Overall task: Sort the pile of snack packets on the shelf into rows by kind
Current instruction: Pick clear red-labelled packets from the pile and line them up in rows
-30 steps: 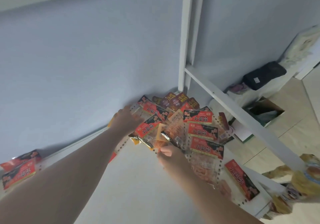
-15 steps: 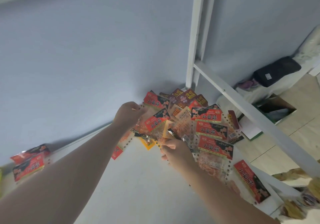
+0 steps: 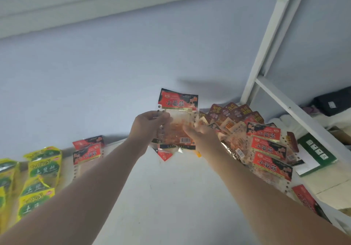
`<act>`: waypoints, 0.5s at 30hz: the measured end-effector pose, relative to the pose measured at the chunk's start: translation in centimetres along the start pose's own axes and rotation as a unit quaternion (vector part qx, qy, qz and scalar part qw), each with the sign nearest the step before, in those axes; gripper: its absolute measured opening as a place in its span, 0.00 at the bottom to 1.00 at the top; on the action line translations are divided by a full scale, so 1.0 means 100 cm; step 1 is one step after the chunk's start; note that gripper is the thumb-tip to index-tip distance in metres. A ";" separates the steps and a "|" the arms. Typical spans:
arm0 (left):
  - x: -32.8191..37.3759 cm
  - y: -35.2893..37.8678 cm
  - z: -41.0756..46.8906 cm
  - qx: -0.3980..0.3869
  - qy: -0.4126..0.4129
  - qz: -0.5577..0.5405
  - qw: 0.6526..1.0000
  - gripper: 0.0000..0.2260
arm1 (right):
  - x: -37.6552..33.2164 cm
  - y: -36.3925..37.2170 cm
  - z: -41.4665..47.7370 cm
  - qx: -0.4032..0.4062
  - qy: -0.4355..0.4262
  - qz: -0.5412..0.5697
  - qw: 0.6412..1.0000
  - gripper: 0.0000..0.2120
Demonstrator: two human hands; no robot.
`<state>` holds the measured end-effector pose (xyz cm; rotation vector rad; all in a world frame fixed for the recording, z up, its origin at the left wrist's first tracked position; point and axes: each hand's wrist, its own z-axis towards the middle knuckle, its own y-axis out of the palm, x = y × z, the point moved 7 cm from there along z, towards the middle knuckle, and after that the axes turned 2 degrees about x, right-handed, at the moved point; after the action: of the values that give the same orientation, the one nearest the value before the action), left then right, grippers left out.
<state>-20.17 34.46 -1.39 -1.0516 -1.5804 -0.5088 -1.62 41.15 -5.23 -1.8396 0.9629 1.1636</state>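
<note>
Up front, both hands hold one red-topped snack packet (image 3: 177, 123) raised above the white shelf (image 3: 161, 197), in front of the pale wall (image 3: 114, 74). Left hand (image 3: 148, 129) is closed on the packet's left edge, fingers curled over the perforated strip. Right hand (image 3: 201, 133) pinches the right side lower down, somewhat blurred, but fingers are against the clear film. Packet has a red and black header with white characters, clear body showing orange-red contents, barcode near the bottom. More packet edges hang just below it; cannot tell whether they are held too.

Unsorted pile (image 3: 252, 136) sits at the right back corner of the shelf, beside the white upright post (image 3: 266, 41): more red-header packets overlapping, dark maroon packets (image 3: 233, 112) behind them by the wall. One red packet (image 3: 305, 199) lies apart near the shelf's right edge.

Left side: two red-header packets (image 3: 87, 151) lie against the wall, well apart from the pile. Further left, yellow-green packets (image 3: 38, 178) overlap in a column at the frame edge.

Beyond the shelf frame on the right, a green and white box (image 3: 315, 153) and a black pouch (image 3: 334, 102).
</note>
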 end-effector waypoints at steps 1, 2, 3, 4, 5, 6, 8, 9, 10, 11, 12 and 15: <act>-0.003 -0.008 -0.006 -0.001 -0.002 -0.008 1.000 0.10 | -0.001 0.010 -0.004 -0.005 0.005 0.007 1.000 0.34; -0.007 -0.016 -0.013 0.000 -0.004 -0.017 1.000 0.11 | -0.003 0.018 -0.009 -0.007 0.005 0.013 1.000 0.33; -0.010 -0.025 -0.020 0.003 -0.006 -0.027 1.000 0.12 | -0.003 0.027 -0.013 -0.006 0.000 0.015 1.000 0.29; -0.015 -0.035 -0.026 0.009 -0.011 -0.039 0.999 0.12 | -0.004 0.035 -0.018 -0.003 -0.007 0.014 1.000 0.24; -0.019 -0.046 -0.032 0.016 -0.018 -0.050 0.998 0.12 | -0.006 0.042 -0.025 0.000 -0.011 0.011 1.000 0.20; -0.023 -0.057 -0.038 0.024 -0.024 -0.061 0.998 0.12 | -0.006 0.049 -0.029 0.003 -0.012 0.010 1.000 0.18; -0.032 -0.082 -0.048 0.037 -0.028 -0.077 0.996 0.14 | -0.004 0.067 -0.038 -0.003 -0.010 0.019 1.000 0.11; -0.037 -0.095 -0.052 0.047 -0.028 -0.083 0.995 0.14 | -0.003 0.077 -0.043 -0.005 -0.006 0.024 1.000 0.10; -0.043 -0.110 -0.056 0.060 -0.028 -0.087 0.994 0.13 | -0.002 0.087 -0.046 -0.006 -0.006 0.027 1.000 0.12; -0.050 -0.125 -0.061 0.072 -0.027 -0.085 0.993 0.12 | 0.002 0.098 -0.049 -0.007 -0.004 0.025 1.000 0.16; -0.056 -0.140 -0.066 0.084 -0.024 -0.080 0.993 0.10 | 0.004 0.109 -0.053 -0.013 0.001 0.021 1.000 0.18; -0.084 -0.185 -0.077 0.133 -0.037 -0.059 0.989 0.08 | 0.010 0.143 -0.067 -0.038 0.004 0.016 0.999 0.11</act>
<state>-31.47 16.00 -3.22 -0.7859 -1.7301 -0.3303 -11.33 28.80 -6.78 -1.8960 0.9677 1.2296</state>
